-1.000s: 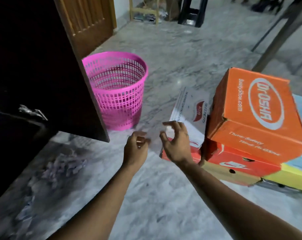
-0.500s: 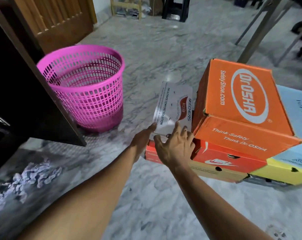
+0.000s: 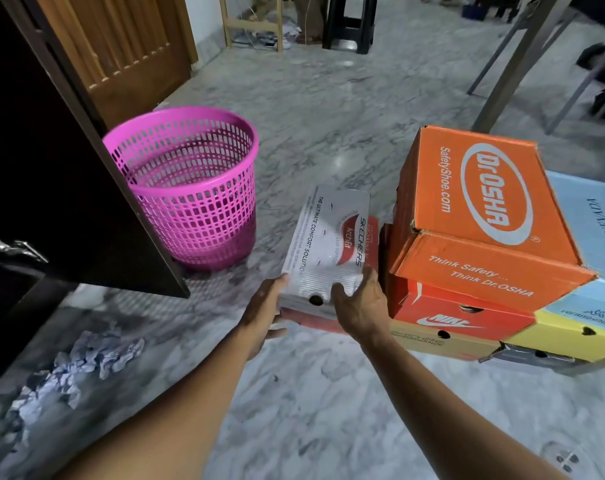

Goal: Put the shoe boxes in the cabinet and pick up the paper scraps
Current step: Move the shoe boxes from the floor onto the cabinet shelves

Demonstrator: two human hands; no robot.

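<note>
A white Skechers shoe box [image 3: 328, 240] lies on top of a red box [image 3: 373, 233] on the marble floor. My left hand [image 3: 264, 306] grips its near left corner and my right hand [image 3: 358, 303] grips its near right corner. Right of it stands a stack: an orange Dr.OSHA box [image 3: 484, 206] on a red Nike box [image 3: 456, 315], a tan Skechers box [image 3: 432, 341], a yellow box [image 3: 578, 336] and a light blue box [image 3: 592, 216]. Crumpled paper scraps [image 3: 76, 368] lie at the lower left. The dark cabinet door [image 3: 51, 161] stands open at the left.
A pink mesh waste basket [image 3: 186, 188] stands just behind the cabinet door's edge. A wooden door [image 3: 121, 53] is at the back left. A black stool [image 3: 349, 22], a wooden frame [image 3: 252, 22] and metal table legs [image 3: 515, 64] stand further back.
Both hands reached forward from mid-air to the white Skechers box and now hold its near corners. The view has shifted closer to the boxes.
</note>
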